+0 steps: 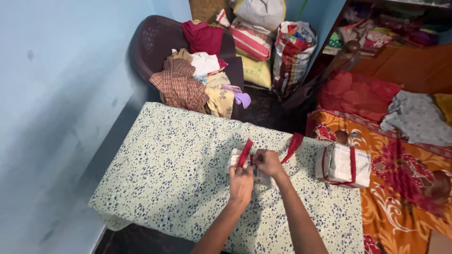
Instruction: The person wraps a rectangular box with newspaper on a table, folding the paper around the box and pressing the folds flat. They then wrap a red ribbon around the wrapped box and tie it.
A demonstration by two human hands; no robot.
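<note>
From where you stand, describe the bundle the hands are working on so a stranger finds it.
On the speckled table cover, find the white folded bag under both hands. Unlike the tied bundle at the right edge, its red straps lie loose.

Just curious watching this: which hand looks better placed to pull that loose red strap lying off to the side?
Probably the right hand: the loose red strap runs out on its side, while the left hand pins the folded white bag.

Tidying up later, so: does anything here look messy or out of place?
Yes. Clothes are heaped loosely in the dark chair, some hanging over its front edge. On the table, both hands (left, right) hold a small folded bag with red straps.
</note>
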